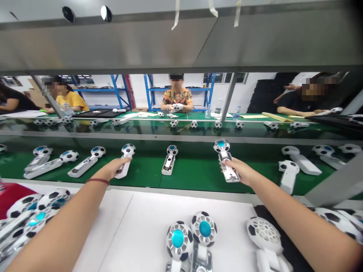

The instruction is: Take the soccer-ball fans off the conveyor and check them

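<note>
My left hand [114,168] is closed on the handle of a football-patterned handheld fan [128,149] over the green belt. Farther right, my right hand [239,170] grips another handheld fan [221,145] by its handle, which shows an open, uncovered side; this fan's head has a blue centre. Between the two hands, a third fan [168,163] lies on the belt with its handle's inside exposed. On the white worktop in front of me lie two fans with blue centres [177,238] and, to their right, one fan with a white grille [265,232].
The green belt [193,177] runs across, with several fans at left [42,170] and right [302,160]. More fans are piled by my left forearm [39,219]. A metal shelf [181,45] hangs overhead. Several people sit opposite, one holding a fan [177,107].
</note>
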The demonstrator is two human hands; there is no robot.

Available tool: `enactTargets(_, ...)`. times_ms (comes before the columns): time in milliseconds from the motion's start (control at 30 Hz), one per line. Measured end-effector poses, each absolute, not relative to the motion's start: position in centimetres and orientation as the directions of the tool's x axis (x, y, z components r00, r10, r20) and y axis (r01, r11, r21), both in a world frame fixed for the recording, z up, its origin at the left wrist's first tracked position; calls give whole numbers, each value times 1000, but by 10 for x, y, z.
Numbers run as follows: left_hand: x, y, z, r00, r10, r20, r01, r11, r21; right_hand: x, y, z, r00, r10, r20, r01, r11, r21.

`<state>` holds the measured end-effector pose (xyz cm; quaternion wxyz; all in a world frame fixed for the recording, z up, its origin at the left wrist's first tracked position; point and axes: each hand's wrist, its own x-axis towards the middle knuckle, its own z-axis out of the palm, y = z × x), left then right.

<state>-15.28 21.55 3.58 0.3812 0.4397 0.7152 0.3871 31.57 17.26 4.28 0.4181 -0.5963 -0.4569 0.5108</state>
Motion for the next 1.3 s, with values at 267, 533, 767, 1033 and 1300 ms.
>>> enactTargets(267, -24, 123, 71, -84, 983, -164, -309, 131, 942, 274, 111, 91, -75, 994, -77, -423, -101, -901)
enactTargets(533, 3, 87, 70, -73, 992, -99, -463, 54, 884, 269, 57, 63, 2, 1000, -2, -272, -1, -962)
enactTargets(767, -14, 70, 2, 134, 990, 38, -140, -19, 990, 288, 44, 39, -90, 994, -65, -46, -69, -997)
enactTargets(1033, 1, 64, 17, 249, 968, -32, -235, 92, 968, 265, 51, 42, -93, 981, -172, -104, -181, -978)
enactTargets(1300, 38, 44, 62, 374, 919, 128, -399, 35, 916, 240, 35, 88, -202, 978, -47, -458, -137, -878)
